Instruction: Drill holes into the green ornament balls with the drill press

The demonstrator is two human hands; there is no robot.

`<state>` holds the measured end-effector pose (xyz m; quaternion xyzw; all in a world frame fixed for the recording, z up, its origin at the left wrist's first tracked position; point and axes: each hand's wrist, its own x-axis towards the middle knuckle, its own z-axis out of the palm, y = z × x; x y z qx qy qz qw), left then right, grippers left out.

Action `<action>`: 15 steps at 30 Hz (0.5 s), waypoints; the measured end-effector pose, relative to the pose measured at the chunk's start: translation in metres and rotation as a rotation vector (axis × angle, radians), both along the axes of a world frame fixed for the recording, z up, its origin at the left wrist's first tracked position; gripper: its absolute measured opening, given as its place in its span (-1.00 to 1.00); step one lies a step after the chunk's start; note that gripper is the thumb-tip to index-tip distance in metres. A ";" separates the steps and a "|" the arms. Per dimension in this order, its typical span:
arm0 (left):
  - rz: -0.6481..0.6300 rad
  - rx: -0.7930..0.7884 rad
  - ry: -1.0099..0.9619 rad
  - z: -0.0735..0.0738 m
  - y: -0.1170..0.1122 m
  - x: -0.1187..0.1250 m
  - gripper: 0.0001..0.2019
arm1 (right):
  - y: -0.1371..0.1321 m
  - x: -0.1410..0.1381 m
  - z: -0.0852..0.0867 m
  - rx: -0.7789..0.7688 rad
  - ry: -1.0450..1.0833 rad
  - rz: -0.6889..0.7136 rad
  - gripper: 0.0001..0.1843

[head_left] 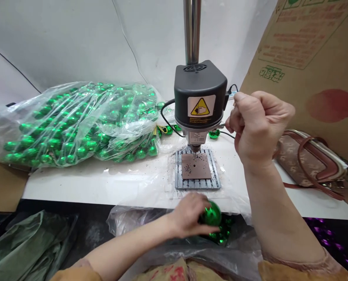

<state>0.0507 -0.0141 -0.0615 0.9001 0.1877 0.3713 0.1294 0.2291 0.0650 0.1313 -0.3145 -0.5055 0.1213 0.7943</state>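
Observation:
My left hand (pixel 191 216) is curled around a shiny green ball (pixel 211 214) just in front of the table edge. Under it, more green balls (pixel 222 234) lie in a clear plastic bag. My right hand (pixel 257 125) is raised in a fist beside a small black drill press (pixel 200 93), closed on its feed lever, which is mostly hidden by the fingers. Below the chuck, a brown square block (pixel 195 171) with a hole in it rests on the slotted metal base (pixel 215 183). Dark shavings are scattered over both.
A big clear bag of green balls (pixel 74 125) covers the left of the white table (pixel 103 187). At right stand a patterned handbag (pixel 311 160) and a large cardboard box (pixel 297 58). Loose green balls (pixel 214 134) lie behind the drill, near its black cable (pixel 163 117).

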 end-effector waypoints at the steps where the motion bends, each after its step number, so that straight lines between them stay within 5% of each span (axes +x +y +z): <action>1: -0.059 0.114 0.093 -0.004 -0.012 -0.004 -0.62 | 0.000 0.000 -0.001 0.001 0.004 0.007 -0.49; 4: -0.110 0.272 0.291 -0.014 -0.032 -0.017 -0.68 | -0.001 -0.001 -0.001 0.000 0.018 0.019 -0.50; 7: -0.092 0.182 0.210 -0.012 -0.015 -0.030 -0.72 | -0.002 -0.001 0.000 0.007 0.019 0.019 -0.50; 9: 0.055 0.062 0.121 -0.003 0.022 -0.035 -0.87 | -0.002 -0.001 0.001 0.006 0.018 0.015 -0.50; 12: 0.447 -0.093 0.085 0.013 0.104 -0.035 -0.84 | -0.002 -0.001 0.000 0.002 0.028 0.013 -0.51; 15: 0.648 -0.156 0.138 0.025 0.188 -0.028 -0.81 | -0.003 -0.001 -0.001 -0.006 0.044 0.010 -0.52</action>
